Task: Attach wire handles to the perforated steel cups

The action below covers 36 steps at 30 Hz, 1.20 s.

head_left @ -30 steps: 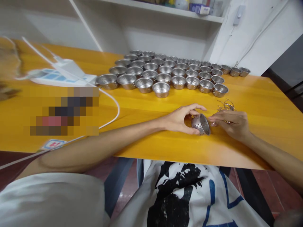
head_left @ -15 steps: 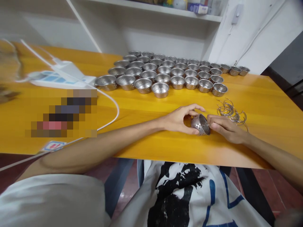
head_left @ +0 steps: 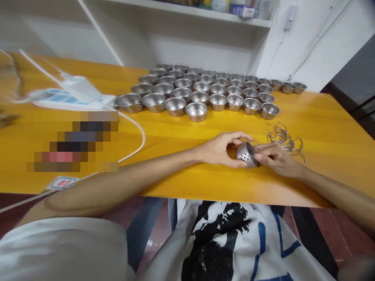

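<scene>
My left hand (head_left: 222,149) is curled round a small perforated steel cup (head_left: 245,154), which lies tipped on its side on the yellow table (head_left: 187,175). My right hand (head_left: 274,158) pinches at the cup's open rim, fingers together; a thin wire piece may be in them but it is too small to make out. A loose heap of bent wire rings (head_left: 284,137) lies just behind my right hand.
Several rows of identical perforated steel cups (head_left: 202,93) stand upright toward the table's back. A white power strip (head_left: 70,95) and its white cable (head_left: 137,132) lie at left, beside a blurred-out patch. White shelving and a wall rise behind the table.
My right hand has left the wire rings and moved left onto the cup's rim. My left hand has kept its hold on the cup.
</scene>
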Each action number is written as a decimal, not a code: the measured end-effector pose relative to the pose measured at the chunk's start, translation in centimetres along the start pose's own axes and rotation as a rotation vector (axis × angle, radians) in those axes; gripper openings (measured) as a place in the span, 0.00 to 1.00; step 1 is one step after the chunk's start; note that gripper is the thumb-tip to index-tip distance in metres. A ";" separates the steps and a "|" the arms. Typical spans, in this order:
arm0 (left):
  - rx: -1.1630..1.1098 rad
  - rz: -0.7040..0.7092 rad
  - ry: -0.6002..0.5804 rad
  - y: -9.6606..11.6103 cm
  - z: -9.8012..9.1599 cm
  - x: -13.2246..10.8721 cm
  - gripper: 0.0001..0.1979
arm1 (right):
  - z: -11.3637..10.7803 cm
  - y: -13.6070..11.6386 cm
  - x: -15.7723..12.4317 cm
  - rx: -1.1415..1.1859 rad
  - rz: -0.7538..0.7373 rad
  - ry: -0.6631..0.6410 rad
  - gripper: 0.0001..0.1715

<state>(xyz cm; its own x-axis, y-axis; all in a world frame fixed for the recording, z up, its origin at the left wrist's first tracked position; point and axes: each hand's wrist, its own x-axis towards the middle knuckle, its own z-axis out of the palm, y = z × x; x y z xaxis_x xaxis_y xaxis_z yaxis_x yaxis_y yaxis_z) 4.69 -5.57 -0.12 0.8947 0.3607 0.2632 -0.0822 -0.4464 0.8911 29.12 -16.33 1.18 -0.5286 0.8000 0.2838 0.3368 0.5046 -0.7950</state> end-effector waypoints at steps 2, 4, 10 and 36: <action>0.000 -0.003 0.001 0.1 0.0 0.0 0.36 | 0.1 -0.1 0.0 -0.006 0.018 0.001 0.34; -0.001 -0.003 0.001 0.1 0.0 0.0 0.35 | 0.1 -0.3 0.1 -0.018 0.028 0.008 0.35; 0.023 -0.003 0.003 0.1 0.0 0.1 0.36 | 0.0 -0.5 0.3 -0.009 0.016 -0.025 0.35; 0.320 0.181 0.076 -0.3 0.6 0.0 0.39 | 0.7 2.5 0.7 0.238 0.173 0.424 0.26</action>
<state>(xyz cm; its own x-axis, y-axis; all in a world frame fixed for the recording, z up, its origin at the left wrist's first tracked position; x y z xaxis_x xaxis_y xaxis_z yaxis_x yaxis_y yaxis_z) 5.03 -5.92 -0.65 0.8421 0.3071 0.4434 -0.0841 -0.7373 0.6703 29.02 -14.79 -0.97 -0.1018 0.9516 0.2901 0.1786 0.3043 -0.9357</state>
